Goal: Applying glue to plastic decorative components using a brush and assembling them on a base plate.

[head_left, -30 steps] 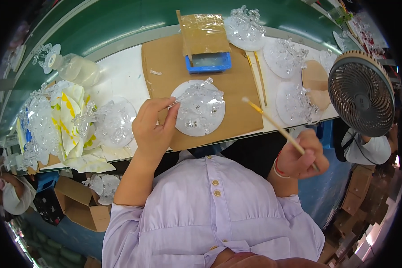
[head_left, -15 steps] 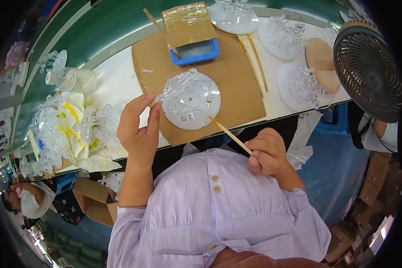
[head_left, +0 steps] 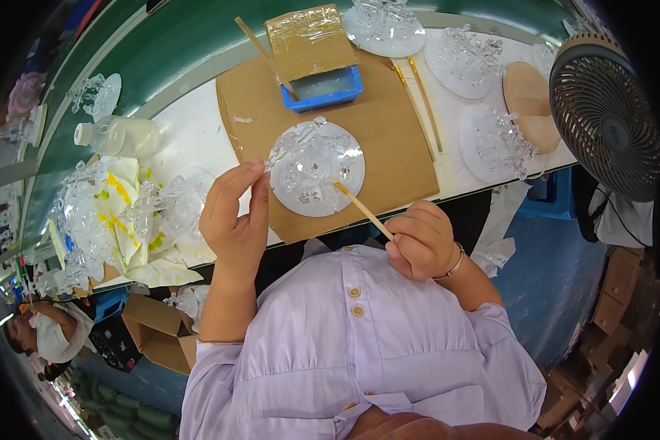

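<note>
A round white disc carrying clear, crystal-like plastic pieces lies on the brown cardboard sheet in front of me. At its left edge, my left hand pinches the end of a clear piece that reaches onto the disc. My right hand is closed around a thin wooden stick, whose darker tip rests over the disc's lower right part. Whether the tip touches a piece is too small to tell.
Behind the disc stands a blue tray with pale liquid, a wrapped cardboard flap and a flat stick. Two brushes lie to the right, near more decorated discs and a black fan. Leftward are a bottle and heaped clear parts.
My right hand has moved up and left, bringing the stick's tip from the disc's lower edge further in over it. My left hand keeps its pinch, shifted slightly right in the picture.
</note>
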The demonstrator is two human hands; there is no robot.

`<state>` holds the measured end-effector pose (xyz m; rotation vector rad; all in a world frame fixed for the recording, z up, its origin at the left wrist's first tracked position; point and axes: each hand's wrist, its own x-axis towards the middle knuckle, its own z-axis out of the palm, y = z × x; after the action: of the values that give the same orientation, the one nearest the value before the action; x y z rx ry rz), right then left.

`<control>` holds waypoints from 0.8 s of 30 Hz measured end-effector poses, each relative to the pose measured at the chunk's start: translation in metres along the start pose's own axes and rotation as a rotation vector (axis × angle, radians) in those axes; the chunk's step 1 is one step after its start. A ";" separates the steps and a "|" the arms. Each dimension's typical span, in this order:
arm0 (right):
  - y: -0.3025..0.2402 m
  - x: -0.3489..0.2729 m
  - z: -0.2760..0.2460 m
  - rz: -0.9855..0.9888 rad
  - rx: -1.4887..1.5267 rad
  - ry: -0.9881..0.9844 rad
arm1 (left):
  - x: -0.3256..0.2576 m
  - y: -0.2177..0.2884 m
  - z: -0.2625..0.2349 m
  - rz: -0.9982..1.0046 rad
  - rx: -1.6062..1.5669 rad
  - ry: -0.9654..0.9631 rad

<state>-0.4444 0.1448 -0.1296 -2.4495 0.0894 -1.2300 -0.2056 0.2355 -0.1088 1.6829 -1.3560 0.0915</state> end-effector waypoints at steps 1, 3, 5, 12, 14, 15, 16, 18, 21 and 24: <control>-0.001 0.001 0.001 0.020 -0.014 -0.026 | 0.000 0.000 0.000 -0.002 -0.016 0.006; 0.000 0.005 0.003 0.036 -0.026 -0.057 | 0.001 0.000 0.001 -0.001 -0.035 0.011; 0.002 0.013 0.007 0.016 -0.076 -0.033 | 0.002 -0.001 0.002 -0.001 -0.058 0.019; 0.001 0.036 0.009 0.005 -0.168 -0.105 | 0.004 -0.002 0.001 0.049 -0.082 0.035; 0.000 0.040 0.007 0.040 -0.112 -0.128 | 0.004 -0.002 0.000 0.050 -0.087 0.038; -0.002 0.043 0.005 0.036 -0.109 -0.133 | 0.004 -0.003 0.000 0.062 -0.078 0.032; -0.004 0.044 0.003 0.101 -0.062 -0.139 | 0.003 -0.003 0.000 0.073 -0.069 0.026; -0.003 0.045 0.002 0.164 -0.015 -0.148 | 0.003 -0.004 0.001 0.068 -0.083 0.028; 0.004 0.042 0.005 0.252 0.037 -0.066 | 0.005 -0.003 0.002 0.069 -0.102 0.030; 0.006 0.042 0.005 0.410 0.103 -0.001 | 0.005 -0.004 0.001 0.067 -0.106 0.019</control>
<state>-0.4142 0.1311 -0.1024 -2.1973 0.4893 -1.0226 -0.2005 0.2314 -0.1091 1.5459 -1.3795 0.0728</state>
